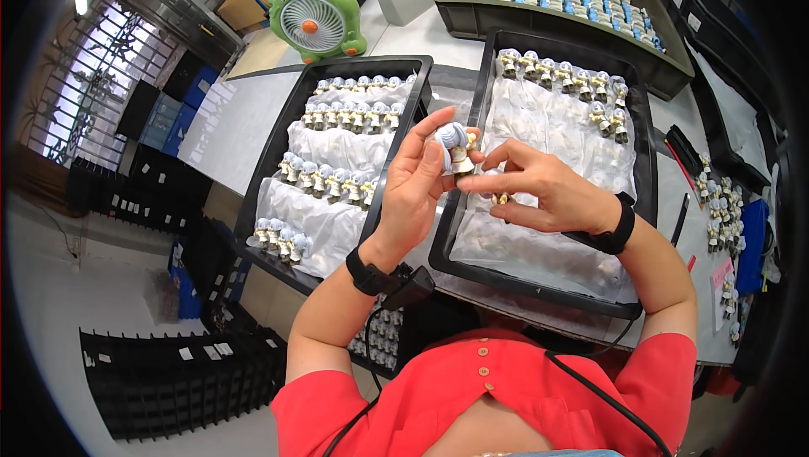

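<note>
Head view: left hand (pixel 410 191) fingers pinch small figurine (pixel 456 147), raised over gap between two black trays (pixel 278 141). Right hand (pixel 539 191) fingers pinch tiny part (pixel 502 198) just beside it. Judged step: fitting/inspecting; next needs fine alignment.

Far left, a brown cardboard box (pixel 244 3) sits beyond the table corner. Down on the floor at near left, small white label tags (pixel 205 351) dot the black slotted racks (pixel 168 381). More white tags (pixel 139 177) fleck the black rack farther left.
</note>
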`<state>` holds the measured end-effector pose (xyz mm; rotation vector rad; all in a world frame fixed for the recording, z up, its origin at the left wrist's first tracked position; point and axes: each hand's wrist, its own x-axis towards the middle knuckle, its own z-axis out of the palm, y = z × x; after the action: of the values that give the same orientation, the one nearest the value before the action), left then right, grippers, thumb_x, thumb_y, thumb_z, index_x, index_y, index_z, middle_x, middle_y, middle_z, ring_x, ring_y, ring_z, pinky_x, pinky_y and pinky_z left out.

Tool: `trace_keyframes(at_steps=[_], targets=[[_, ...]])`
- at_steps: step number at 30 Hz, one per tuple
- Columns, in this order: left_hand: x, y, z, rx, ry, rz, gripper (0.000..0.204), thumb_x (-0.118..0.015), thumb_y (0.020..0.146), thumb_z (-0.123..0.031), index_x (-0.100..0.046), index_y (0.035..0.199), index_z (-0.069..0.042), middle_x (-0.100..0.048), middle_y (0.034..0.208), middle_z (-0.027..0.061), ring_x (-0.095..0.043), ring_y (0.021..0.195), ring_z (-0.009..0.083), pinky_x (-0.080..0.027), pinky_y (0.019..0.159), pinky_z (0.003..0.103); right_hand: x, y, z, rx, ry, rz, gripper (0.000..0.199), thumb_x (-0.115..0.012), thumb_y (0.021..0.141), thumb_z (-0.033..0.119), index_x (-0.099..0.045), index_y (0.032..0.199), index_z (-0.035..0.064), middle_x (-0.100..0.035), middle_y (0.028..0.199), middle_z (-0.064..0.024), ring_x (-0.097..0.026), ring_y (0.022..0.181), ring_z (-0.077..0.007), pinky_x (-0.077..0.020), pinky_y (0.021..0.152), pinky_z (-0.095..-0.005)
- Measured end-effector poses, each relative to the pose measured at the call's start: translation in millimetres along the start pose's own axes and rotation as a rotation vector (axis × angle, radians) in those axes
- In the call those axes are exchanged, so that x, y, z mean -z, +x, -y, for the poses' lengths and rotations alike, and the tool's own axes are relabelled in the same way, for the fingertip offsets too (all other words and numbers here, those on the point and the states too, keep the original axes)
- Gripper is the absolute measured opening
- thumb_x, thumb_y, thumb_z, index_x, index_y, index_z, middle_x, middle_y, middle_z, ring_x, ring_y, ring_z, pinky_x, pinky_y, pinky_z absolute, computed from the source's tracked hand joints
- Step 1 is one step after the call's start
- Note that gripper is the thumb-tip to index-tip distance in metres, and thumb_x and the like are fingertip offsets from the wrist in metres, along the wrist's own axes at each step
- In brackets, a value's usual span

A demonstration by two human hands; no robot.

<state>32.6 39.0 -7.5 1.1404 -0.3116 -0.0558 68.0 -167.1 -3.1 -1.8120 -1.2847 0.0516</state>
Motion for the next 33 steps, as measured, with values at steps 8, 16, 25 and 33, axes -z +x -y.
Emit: trace_keyframes(at_steps=[8, 16, 25, 33], targets=[[3, -3, 7, -0.112, 0.407, -0.067, 0.040, -0.055, 0.095, -0.023, -0.046, 0.129, -0.004, -0.059, 0.105, 0.0077, -0.061, 0.090, 0.0128, -0.050, 0.074, 0.025, 9, 1, 2, -0.098, 0.049, -0.108, 0.052, -0.072, 0.075, 0.007, -0.055, 0.125, 0.0108, -0.054, 0.096, -0.0069, -0.056, 0.078, -0.0162, -0.0500, 0.072, -0.0271], [-1, -5, 7, -0.269, 1.083, 0.000, 0.038, -0.070, 0.083, -0.017, -0.057, 0.116, -0.005, -0.058, 0.095, 0.0019, -0.051, 0.073, 0.0069, -0.041, 0.062, 0.022, 8, 0, -7, -0.047, 0.243, -0.382, 0.059, -0.072, 0.075, 0.000, -0.048, 0.129, 0.0055, -0.055, 0.109, -0.0063, -0.057, 0.082, -0.0115, -0.0511, 0.074, -0.0255], [0, -4, 12, 0.294, -0.010, -0.007, 0.028, -0.061, 0.090, -0.019, -0.049, 0.112, -0.007, -0.054, 0.095, 0.0012, -0.053, 0.078, 0.0093, -0.044, 0.069, 0.023, 6, 0, -10, -0.050, 0.192, -0.352, 0.057, -0.076, 0.072, 0.004, -0.052, 0.124, 0.0062, -0.056, 0.102, -0.0055, -0.059, 0.082, -0.0119, -0.0514, 0.072, -0.0254], [-4, -8, 17, 0.291, 0.028, 0.028, 0.039, -0.064, 0.089, -0.020, -0.046, 0.121, -0.006, -0.053, 0.096, 0.0019, -0.054, 0.073, 0.0082, -0.044, 0.063, 0.022, 0, 0, -14, -0.019, 0.059, -0.355, 0.051, -0.083, 0.066, 0.015, -0.059, 0.110, 0.0055, -0.054, 0.092, -0.0038, -0.056, 0.075, -0.0117, -0.0481, 0.066, -0.0246]])
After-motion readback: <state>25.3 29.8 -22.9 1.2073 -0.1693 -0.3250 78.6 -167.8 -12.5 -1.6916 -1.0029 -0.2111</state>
